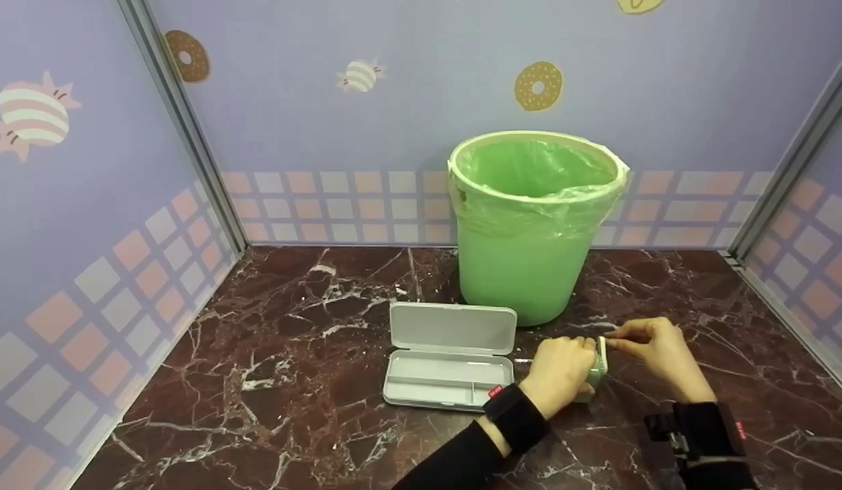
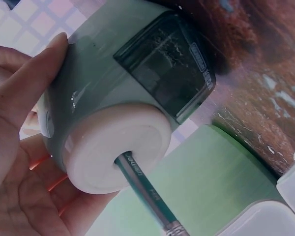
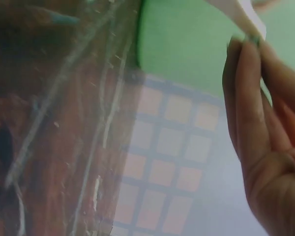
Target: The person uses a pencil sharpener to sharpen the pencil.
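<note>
My left hand (image 1: 559, 371) grips a green pencil sharpener (image 2: 96, 64) with a dark see-through shavings drawer (image 2: 167, 69). A dark green pencil (image 2: 146, 191) is stuck into the hole in its pale round front; the pencil's tip is hidden inside. On the opposite side, my right hand (image 1: 666, 354) pinches the end of the sharpener's pale crank handle (image 1: 602, 350). In the right wrist view, fingertips meet at the end of that handle, which is partly cut off by the frame. Left of the hands lies a grey-white pencil case (image 1: 427, 397) with its lid up.
Behind the hands stands a green bin (image 1: 523, 265) lined with a clear plastic bag (image 1: 570, 214). The case has divided compartments. Everything rests on a dark red marbled table (image 1: 291, 381), bounded by patterned walls (image 1: 312, 122) at the back and sides.
</note>
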`<state>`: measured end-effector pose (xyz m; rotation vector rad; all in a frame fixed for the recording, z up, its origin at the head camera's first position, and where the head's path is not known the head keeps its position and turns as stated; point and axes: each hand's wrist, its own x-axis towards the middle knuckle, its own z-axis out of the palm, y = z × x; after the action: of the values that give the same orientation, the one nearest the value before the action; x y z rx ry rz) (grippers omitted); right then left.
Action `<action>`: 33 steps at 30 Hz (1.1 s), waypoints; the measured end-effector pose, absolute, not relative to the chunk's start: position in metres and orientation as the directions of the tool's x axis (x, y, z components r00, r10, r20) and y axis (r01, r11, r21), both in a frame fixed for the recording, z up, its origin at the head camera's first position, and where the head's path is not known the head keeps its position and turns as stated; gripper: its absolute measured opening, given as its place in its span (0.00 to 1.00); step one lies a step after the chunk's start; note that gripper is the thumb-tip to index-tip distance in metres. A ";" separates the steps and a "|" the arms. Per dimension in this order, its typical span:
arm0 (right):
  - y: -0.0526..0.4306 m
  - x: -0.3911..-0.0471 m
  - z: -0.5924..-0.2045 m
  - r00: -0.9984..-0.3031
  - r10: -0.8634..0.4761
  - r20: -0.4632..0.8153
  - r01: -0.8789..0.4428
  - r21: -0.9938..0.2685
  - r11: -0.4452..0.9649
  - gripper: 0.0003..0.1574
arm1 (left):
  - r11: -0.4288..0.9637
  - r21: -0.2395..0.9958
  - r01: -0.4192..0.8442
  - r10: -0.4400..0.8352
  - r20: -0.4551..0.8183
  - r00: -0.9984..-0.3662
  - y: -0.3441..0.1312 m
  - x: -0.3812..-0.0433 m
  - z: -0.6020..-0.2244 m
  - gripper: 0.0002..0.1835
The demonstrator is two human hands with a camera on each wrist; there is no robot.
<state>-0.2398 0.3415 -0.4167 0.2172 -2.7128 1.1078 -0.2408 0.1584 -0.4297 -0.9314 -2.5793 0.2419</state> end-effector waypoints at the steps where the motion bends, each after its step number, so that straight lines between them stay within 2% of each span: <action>1: 0.341 -0.241 -0.419 -0.965 -0.052 0.259 -0.214 -0.651 0.728 0.06 | 0.763 -0.287 0.579 0.646 0.300 -0.703 0.159 -0.241 -0.430 0.37; 6: 0.339 -0.246 -0.428 -0.948 -0.078 0.310 -0.249 -0.562 0.789 0.02 | 0.758 -0.271 0.593 0.652 0.312 -0.691 0.159 -0.240 -0.429 0.35; 10: 0.338 -0.246 -0.435 -0.956 -0.138 0.259 -0.261 -0.535 0.803 0.02 | 0.758 -0.256 0.600 0.652 0.311 -0.692 0.159 -0.239 -0.428 0.33; 17: 0.340 -0.241 -0.437 -0.976 -0.210 0.052 -0.194 -0.640 0.743 0.02 | 0.761 -0.255 0.596 0.648 0.322 -0.690 0.159 -0.239 -0.427 0.33; 23: 0.345 -0.241 -0.437 -0.916 -0.396 -0.059 -0.220 -0.753 0.621 0.06 | 0.763 -0.259 0.592 0.646 0.321 -0.692 0.158 -0.239 -0.429 0.34; 28: 0.349 -0.240 -0.436 -0.857 -0.507 -0.095 -0.235 -0.803 0.548 0.05 | 0.763 -0.260 0.591 0.646 0.325 -0.691 0.157 -0.240 -0.432 0.35; 33: 0.348 -0.239 -0.432 -0.838 -0.532 -0.120 -0.210 -0.830 0.517 0.04 | 0.761 -0.262 0.594 0.649 0.340 -0.681 0.156 -0.240 -0.432 0.36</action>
<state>-0.2393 0.3484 -0.4322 0.7782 -3.0399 1.5717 -0.2398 0.1561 -0.4320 -0.9444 -2.5427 0.1812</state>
